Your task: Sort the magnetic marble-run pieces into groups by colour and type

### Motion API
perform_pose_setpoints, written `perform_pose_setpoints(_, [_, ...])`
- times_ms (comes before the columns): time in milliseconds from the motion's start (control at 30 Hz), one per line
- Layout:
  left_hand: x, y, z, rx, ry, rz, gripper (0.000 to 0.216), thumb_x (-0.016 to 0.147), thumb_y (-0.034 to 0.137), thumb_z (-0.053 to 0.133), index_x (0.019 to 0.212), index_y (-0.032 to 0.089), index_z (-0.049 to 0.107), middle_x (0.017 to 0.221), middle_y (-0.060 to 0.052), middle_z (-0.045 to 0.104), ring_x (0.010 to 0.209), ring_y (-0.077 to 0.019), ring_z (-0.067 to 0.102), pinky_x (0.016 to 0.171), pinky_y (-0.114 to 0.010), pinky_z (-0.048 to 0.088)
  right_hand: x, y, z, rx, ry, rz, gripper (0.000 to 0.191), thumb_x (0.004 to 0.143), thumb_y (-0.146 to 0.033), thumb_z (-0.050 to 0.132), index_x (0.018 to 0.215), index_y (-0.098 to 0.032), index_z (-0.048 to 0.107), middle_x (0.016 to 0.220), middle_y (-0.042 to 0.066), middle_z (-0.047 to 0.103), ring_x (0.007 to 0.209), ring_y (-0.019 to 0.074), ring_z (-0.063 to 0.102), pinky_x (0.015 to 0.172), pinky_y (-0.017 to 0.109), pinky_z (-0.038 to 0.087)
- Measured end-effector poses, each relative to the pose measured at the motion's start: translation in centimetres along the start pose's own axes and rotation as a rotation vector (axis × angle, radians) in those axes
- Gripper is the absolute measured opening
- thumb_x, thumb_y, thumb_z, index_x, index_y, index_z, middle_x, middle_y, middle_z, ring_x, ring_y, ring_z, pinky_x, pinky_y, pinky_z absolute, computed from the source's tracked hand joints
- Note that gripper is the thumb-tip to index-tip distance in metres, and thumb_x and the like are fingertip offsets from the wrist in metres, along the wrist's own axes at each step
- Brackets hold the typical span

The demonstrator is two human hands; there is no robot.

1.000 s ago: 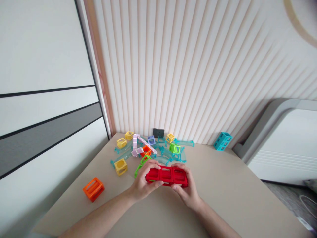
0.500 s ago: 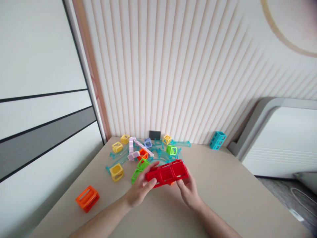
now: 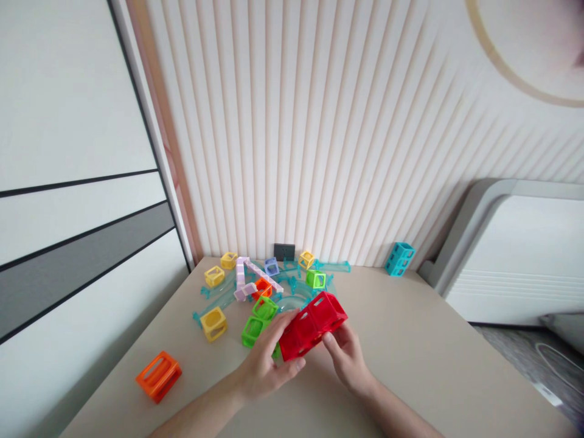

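Observation:
A red block of joined open cube frames (image 3: 312, 325) is held above the table between both hands, tilted up to the right. My left hand (image 3: 267, 362) is closed around its lower left end, thumb in front. At its right end, my right hand (image 3: 349, 356) grips the underside and near edge with the thumb. Partly hidden by my left hand, green cube frames (image 3: 252, 331) lie just behind it. A yellow cube frame (image 3: 214, 323) sits further left. Nearer the front left edge is an orange block (image 3: 159, 377).
Translucent teal track pieces (image 3: 223, 297) spread across the back, with a pale lilac piece (image 3: 241, 277), an orange-red cube (image 3: 262, 288) and a blue cube (image 3: 271, 266) among them. A teal block tower (image 3: 400, 259) stands at the back right. Behind is a ribbed wall (image 3: 283, 121).
The red block has turned, its left end dropping and its right end rising. My left hand has shifted downward with it, and more of the green frames shows.

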State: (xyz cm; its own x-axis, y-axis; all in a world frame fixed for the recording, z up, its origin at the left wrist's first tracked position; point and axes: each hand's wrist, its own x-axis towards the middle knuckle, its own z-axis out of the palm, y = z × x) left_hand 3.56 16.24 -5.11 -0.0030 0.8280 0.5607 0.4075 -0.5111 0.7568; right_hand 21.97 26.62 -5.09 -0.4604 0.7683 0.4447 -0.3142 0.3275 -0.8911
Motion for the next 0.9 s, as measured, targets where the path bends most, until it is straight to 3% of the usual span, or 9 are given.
perform_pose_setpoints(100, [-0.1, 0.1, -0.2, 0.057, -0.093, 0.088, 0.076, 0.091, 0.032, 0.067, 0.156, 0.027, 0.027, 0.154, -0.015, 0.045, 0.14, -0.032, 0.046, 0.113, -0.045, 0.044, -0.1, -0.3, 0.0, 0.003, -0.021, -0.017, 0.035, 0.09, -0.053, 0.066, 0.111, -0.025, 0.07, 0.102, 0.007, 0.077, 0.08, 0.0226, 0.072, 0.071, 0.032, 0.06])
perform_pose_setpoints(167, [-0.1, 0.1, -0.2, 0.089, -0.091, 0.105, 0.075, 0.092, 0.033, 0.067, 0.156, 0.027, 0.026, 0.154, -0.015, 0.045, 0.141, -0.0314, 0.046, 0.114, -0.044, 0.044, -0.1, -0.5, 0.0, -0.017, -0.031, -0.027, 0.037, 0.092, -0.054, 0.062, 0.115, -0.026, 0.069, 0.104, 0.008, 0.077, 0.081, 0.0231, 0.073, 0.074, 0.033, 0.061])
perform_pose_setpoints(367, [0.0, -0.5, 0.5, 0.242, 0.065, 0.163, 0.062, 0.095, 0.025, 0.062, 0.151, 0.028, 0.034, 0.154, -0.015, 0.042, 0.138, -0.0297, 0.048, 0.109, -0.045, 0.049, -0.7, 0.1, -0.2, -0.242, -0.075, -0.162, 0.056, 0.088, -0.055, 0.068, 0.133, -0.024, 0.059, 0.13, 0.012, 0.068, 0.117, 0.0309, 0.065, 0.099, 0.044, 0.054])
perform_pose_setpoints(433, [0.0, -0.6, 0.5, 0.278, 0.038, 0.198, 0.062, 0.096, 0.024, 0.061, 0.151, 0.028, 0.033, 0.153, -0.016, 0.043, 0.139, -0.0294, 0.047, 0.108, -0.046, 0.049, -1.0, 0.4, -0.1, -0.287, -0.073, -0.168, 0.056, 0.085, -0.053, 0.072, 0.132, -0.024, 0.059, 0.126, 0.012, 0.07, 0.112, 0.0301, 0.068, 0.096, 0.043, 0.056])
perform_pose_setpoints(600, [-0.1, 0.1, 0.3, 0.345, -0.033, 0.257, 0.062, 0.099, 0.032, 0.053, 0.154, 0.019, 0.027, 0.153, -0.02, 0.04, 0.143, -0.0314, 0.04, 0.111, -0.048, 0.045, -0.9, 0.6, -0.8, -0.381, 0.009, -0.21, 0.025, 0.088, -0.035, 0.07, 0.109, -0.023, 0.066, 0.094, 0.006, 0.075, 0.08, 0.0226, 0.071, 0.076, 0.035, 0.06])
perform_pose_setpoints(667, [-0.2, 0.6, 0.1, 0.384, -0.017, 0.257, 0.057, 0.1, 0.027, 0.049, 0.153, 0.018, 0.029, 0.151, -0.02, 0.041, 0.142, -0.0304, 0.041, 0.111, -0.048, 0.045, 0.2, 0.3, -2.0, -0.421, 0.082, -0.268, 0.018, 0.087, -0.033, 0.07, 0.102, -0.023, 0.065, 0.087, 0.004, 0.074, 0.073, 0.021, 0.069, 0.071, 0.033, 0.059])
perform_pose_setpoints(767, [-0.1, 1.2, -0.2, 0.429, -0.036, 0.272, 0.045, 0.099, 0.02, 0.048, 0.144, 0.021, 0.043, 0.146, -0.017, 0.047, 0.139, -0.0276, 0.044, 0.111, -0.046, 0.045, 3.3, -0.7, -5.2, -0.567, 0.344, -0.296, 0.024, 0.085, -0.036, 0.07, 0.103, -0.022, 0.063, 0.093, 0.006, 0.073, 0.081, 0.0232, 0.068, 0.074, 0.035, 0.057])
perform_pose_setpoints(900, [0.2, 1.7, -0.5, 0.455, -0.129, 0.303, 0.025, 0.096, 0.016, 0.05, 0.117, 0.021, 0.061, 0.134, -0.013, 0.057, 0.134, -0.0268, 0.048, 0.109, -0.043, 0.046, 7.9, -1.4, -12.0, -0.767, 0.633, -0.153, 0.053, 0.078, -0.05, 0.069, 0.12, -0.019, 0.059, 0.101, 0.01, 0.072, 0.081, 0.0253, 0.066, 0.074, 0.039, 0.054])
